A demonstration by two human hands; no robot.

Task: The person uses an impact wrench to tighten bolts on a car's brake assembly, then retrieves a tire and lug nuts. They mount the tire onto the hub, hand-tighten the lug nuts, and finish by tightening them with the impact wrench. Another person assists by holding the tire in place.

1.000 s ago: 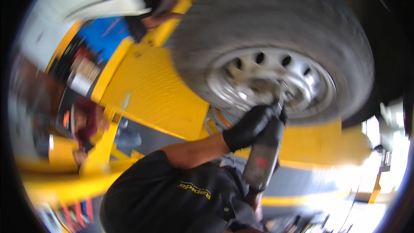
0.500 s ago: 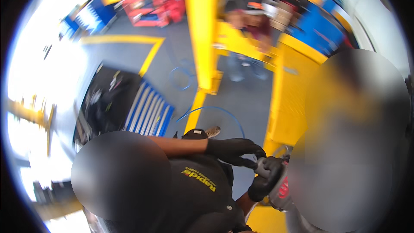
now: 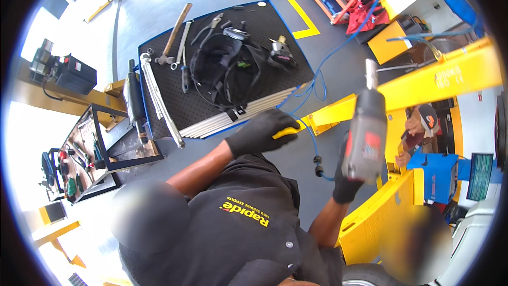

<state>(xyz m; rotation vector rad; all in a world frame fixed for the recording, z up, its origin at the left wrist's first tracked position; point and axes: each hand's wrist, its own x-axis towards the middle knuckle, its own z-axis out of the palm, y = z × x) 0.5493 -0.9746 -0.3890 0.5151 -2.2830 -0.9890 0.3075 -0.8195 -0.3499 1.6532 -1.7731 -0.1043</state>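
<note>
My right hand (image 3: 346, 188), in a black glove, is wrapped round the grip of a grey and red impact wrench (image 3: 365, 143). A silver socket (image 3: 371, 74) on its nose points toward the far side. A blue air hose (image 3: 316, 145) with a dark coupling (image 3: 318, 166) runs down toward the base of the grip. My left hand (image 3: 262, 131), also gloved in black, is empty in front of the tool chest. Its fingers are curved with the thumb apart, and a yellow floor line (image 3: 286, 131) shows through the gap.
On the chest's black mat (image 3: 174, 82) lie a hammer (image 3: 175, 33), pliers (image 3: 208, 28), a long ratchet (image 3: 159, 98), a screwdriver (image 3: 185, 78) and a black bag (image 3: 225, 69). A yellow post (image 3: 423, 83) stands at right; beyond it are another person's hands (image 3: 414, 124).
My view has swung left, bringing the tool chest to the middle. My left hand has come away from the wrench's front end. The wrench, still in my right hand, now points toward the far side.
</note>
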